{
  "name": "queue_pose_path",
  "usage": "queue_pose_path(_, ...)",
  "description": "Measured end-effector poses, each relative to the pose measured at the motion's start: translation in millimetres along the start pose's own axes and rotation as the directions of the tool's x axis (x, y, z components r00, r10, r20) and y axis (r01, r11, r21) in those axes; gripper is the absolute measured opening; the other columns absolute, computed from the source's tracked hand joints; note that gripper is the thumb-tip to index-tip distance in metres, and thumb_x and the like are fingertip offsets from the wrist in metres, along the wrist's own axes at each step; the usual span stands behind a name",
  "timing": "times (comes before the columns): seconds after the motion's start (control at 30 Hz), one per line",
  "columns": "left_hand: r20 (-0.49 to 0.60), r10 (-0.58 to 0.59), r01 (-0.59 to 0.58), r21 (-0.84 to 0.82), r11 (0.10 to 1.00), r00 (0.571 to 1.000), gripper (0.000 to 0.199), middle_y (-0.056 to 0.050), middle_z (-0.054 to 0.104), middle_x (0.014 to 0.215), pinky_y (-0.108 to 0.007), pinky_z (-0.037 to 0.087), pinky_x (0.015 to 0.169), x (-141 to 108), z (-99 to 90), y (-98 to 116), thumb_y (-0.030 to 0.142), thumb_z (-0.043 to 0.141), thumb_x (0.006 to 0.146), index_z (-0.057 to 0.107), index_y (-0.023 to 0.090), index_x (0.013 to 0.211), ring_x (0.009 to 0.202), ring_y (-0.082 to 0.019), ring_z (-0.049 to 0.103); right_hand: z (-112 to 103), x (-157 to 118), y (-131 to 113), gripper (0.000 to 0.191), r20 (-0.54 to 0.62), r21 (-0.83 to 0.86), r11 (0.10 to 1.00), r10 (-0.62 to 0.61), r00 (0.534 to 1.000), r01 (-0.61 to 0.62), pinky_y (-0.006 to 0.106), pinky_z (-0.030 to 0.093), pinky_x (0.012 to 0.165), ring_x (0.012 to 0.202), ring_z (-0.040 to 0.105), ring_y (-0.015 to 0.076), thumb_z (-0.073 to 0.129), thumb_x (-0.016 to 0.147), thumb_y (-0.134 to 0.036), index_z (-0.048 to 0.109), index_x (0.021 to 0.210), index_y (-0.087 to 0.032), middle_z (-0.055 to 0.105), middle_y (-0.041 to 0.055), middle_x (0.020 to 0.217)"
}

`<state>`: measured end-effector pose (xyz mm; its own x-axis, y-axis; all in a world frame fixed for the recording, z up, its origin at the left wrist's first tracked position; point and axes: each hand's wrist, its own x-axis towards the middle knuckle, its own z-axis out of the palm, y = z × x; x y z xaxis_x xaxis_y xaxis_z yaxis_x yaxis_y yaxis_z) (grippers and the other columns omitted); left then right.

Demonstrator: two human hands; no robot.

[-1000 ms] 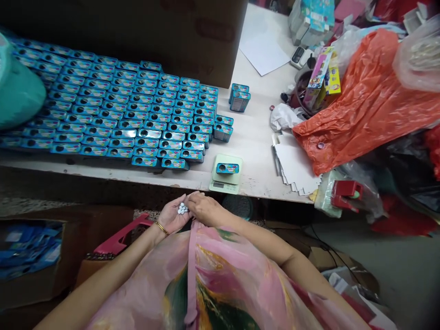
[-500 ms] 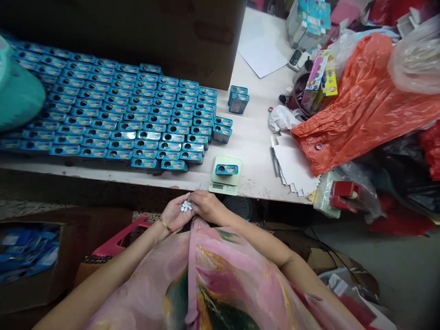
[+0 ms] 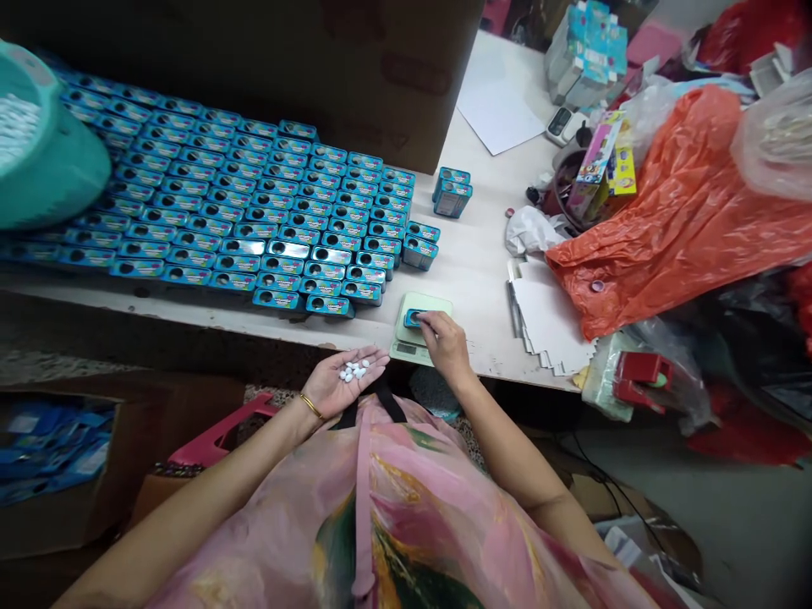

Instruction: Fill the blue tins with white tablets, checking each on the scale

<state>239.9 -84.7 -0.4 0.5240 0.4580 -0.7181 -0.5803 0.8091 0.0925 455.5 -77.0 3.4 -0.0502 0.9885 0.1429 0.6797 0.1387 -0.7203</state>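
My left hand (image 3: 348, 381) is palm up in front of the table edge, cupping several small white oval candies (image 3: 355, 370). Its fingers lie extended and loosely together. Over a pale green digital scale (image 3: 411, 348) is my right hand (image 3: 445, 338), its fingertips pinched at the top of a small blue tin (image 3: 412, 318). That tin stands on the scale's platform, partly covered by the fingers. Whatever the pinch holds is hidden.
Rows of blue tins (image 3: 254, 194) fill the left of the table, beside a turquoise tub (image 3: 57, 169) of white pieces. A large cardboard box (image 3: 355, 76) stands behind. To the right lie white cards (image 3: 545, 313) and an orange plastic bag (image 3: 685, 203).
My right hand has left my left palm and moved up and right to the tin on the scale. My left hand has flattened out, still bearing the candies. The view has shifted slightly.
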Motion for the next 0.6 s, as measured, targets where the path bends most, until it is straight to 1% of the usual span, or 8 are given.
queue_pose_path(0.07,0.001,-0.001,0.001,-0.014,1.000,1.000,0.029,-0.020,0.062,0.105,-0.039,0.044,0.090,-1,-3.5,-2,0.013,0.041,0.081,0.059,0.003,0.102,0.106,-0.026,0.054,8,-12,-18,0.023,0.088,0.002,0.995,-0.100,0.991,0.100,0.029,0.043,0.085,0.095,0.052,0.0151,0.039,0.087,-0.018,0.056,0.102,-0.018,0.059,0.0073,0.099)
queue_pose_path(0.1,0.004,0.004,-0.003,-0.020,1.000,1.000,0.028,-0.018,0.064,0.100,-0.038,0.046,0.088,-1,-5.7,-4,0.013,0.041,0.082,0.060,0.004,0.100,0.101,-0.025,0.057,13,-18,-27,0.023,0.165,-0.006,0.984,-0.172,0.971,0.176,0.029,0.043,0.085,0.095,0.052,0.0153,0.040,0.087,-0.019,0.056,0.103,-0.017,0.059,0.0075,0.100)
queue_pose_path(0.17,0.009,0.018,-0.018,-0.027,0.999,1.000,0.026,-0.014,0.067,0.090,-0.035,0.049,0.083,-1,-10.6,-6,0.014,0.040,0.083,0.060,0.006,0.097,0.087,-0.020,0.063,28,-26,-46,0.023,0.329,-0.047,0.946,-0.288,0.899,0.320,0.030,0.044,0.082,0.094,0.050,0.0167,0.042,0.086,-0.018,0.054,0.106,-0.016,0.057,0.0088,0.102)
queue_pose_path(0.23,0.013,0.014,-0.013,-0.017,1.000,1.000,0.027,-0.013,0.067,0.088,-0.033,0.050,0.079,-3,-14.8,-7,0.016,0.038,0.085,0.059,0.006,0.100,0.079,-0.017,0.064,41,-31,-59,0.024,0.455,-0.102,0.908,-0.321,0.831,0.407,0.031,0.044,0.079,0.092,0.049,0.0181,0.043,0.085,-0.016,0.053,0.106,-0.013,0.056,0.0101,0.101)
queue_pose_path(0.3,0.014,-0.013,0.013,0.003,1.000,1.000,0.032,-0.014,0.065,0.095,-0.034,0.049,0.081,-6,-17.2,-8,0.018,0.036,0.086,0.055,0.006,0.108,0.084,-0.018,0.063,49,-32,-65,0.021,0.534,-0.122,0.878,-0.335,0.776,0.463,0.031,0.044,0.077,0.091,0.049,0.0184,0.044,0.084,-0.014,0.053,0.102,-0.012,0.056,0.0097,0.098)
queue_pose_path(0.37,0.013,-0.033,0.033,0.021,0.999,0.999,0.036,-0.016,0.063,0.104,-0.035,0.047,0.084,-9,-17.6,-8,0.018,0.035,0.087,0.051,0.006,0.116,0.092,-0.020,0.061,51,-31,-66,0.017,0.578,-0.094,0.856,-0.369,0.728,0.508,0.030,0.044,0.077,0.091,0.048,0.0178,0.046,0.083,-0.014,0.053,0.098,-0.013,0.055,0.0085,0.096)
queue_pose_path(0.47,-0.001,-0.035,0.035,0.028,0.999,0.999,0.038,-0.016,0.060,0.110,-0.036,0.046,0.086,-13,-16.9,-7,0.018,0.034,0.087,0.047,0.008,0.121,0.097,-0.020,0.059,52,-29,-65,0.014,0.583,-0.068,0.842,-0.401,0.706,0.534,0.028,0.044,0.075,0.090,0.048,0.0169,0.047,0.083,-0.014,0.052,0.095,-0.013,0.054,0.0076,0.096)
queue_pose_path(0.6,-0.017,-0.019,0.020,0.022,1.000,1.000,0.037,-0.016,0.061,0.107,-0.035,0.048,0.082,-13,-16.8,-6,0.016,0.034,0.086,0.050,0.007,0.118,0.093,-0.020,0.061,56,-30,-64,0.011,0.560,-0.053,0.865,-0.388,0.732,0.499,0.026,0.043,0.073,0.090,0.048,0.0153,0.046,0.084,-0.015,0.053,0.092,-0.015,0.054,0.0058,0.097)
